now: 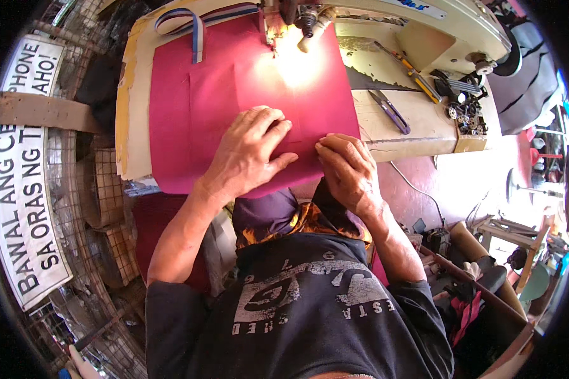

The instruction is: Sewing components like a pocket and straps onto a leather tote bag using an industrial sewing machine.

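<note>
A piece of magenta fabric is spread over the sewing machine's table, with faint crease lines on it. My left hand lies on the fabric, palm down, thumb and fingers apart. At the fabric's near right edge, my right hand has its fingers bent together, pinching that edge. Beyond both hands, the lit needle area of the sewing machine stands over the fabric. A striped ribbon in blue, white and red loops over the far left of the cloth.
Right of the fabric lie thread snips and a yellow utility knife. A small box of bobbins and metal parts sits near the table's right end. Wire mesh with a lettered sign runs along the left.
</note>
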Motion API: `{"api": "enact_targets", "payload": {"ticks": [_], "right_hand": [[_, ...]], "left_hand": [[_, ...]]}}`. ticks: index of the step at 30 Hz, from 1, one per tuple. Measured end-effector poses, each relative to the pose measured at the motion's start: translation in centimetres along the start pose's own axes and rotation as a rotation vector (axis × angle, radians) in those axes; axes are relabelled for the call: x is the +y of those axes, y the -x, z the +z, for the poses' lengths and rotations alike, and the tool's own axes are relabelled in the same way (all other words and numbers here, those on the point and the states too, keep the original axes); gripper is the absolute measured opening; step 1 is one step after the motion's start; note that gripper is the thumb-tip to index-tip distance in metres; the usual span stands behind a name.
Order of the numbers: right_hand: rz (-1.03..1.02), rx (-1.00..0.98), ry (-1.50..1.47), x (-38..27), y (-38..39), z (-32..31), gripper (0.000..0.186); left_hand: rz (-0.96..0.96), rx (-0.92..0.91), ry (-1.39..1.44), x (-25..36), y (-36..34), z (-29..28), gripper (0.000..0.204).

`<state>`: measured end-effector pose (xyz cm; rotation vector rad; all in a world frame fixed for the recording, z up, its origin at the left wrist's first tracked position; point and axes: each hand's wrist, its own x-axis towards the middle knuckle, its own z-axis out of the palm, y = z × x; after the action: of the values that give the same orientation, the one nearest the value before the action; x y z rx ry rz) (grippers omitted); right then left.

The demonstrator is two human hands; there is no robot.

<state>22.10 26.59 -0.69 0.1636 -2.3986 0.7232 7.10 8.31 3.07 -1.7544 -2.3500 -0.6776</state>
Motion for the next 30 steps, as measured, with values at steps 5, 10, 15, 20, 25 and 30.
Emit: {"api": "enact_targets", "payload": {"ticks": [5,10,15,20,25,30], "right_hand": [[0.039,-0.014,0.035,0.0,1.0,0.4,0.029],[0.045,-0.063,0.077,-0.4,1.2,0.7,0.030],[0.040,-0.033,0.094,-0.8,0.9,0.9,0.029],[0.045,-0.031,0.104,-0.9,-0.1,0.8,0.025],[0.061,-0.019,0.097,-1.0,-0.9,0.4,0.023],[0.061,-0.056,0.060,-1.0,-1.9,0.0,0.027]], "left_hand": [[-0.265,-0.300,0.476,-4.2,-1.8,-2.9,0.041],[-0.328,-0.407,1.017,-8.4,-2.5,-2.3,0.037],[-0.329,-0.332,1.102,-8.4,-1.4,-1.8,0.035],[-0.249,-0.186,0.558,-4.9,-0.2,-0.9,0.034],[0.024,0.056,0.196,-2.3,0.1,0.9,0.036],[0.107,0.035,-0.038,-1.5,0.1,1.0,0.024]]}}
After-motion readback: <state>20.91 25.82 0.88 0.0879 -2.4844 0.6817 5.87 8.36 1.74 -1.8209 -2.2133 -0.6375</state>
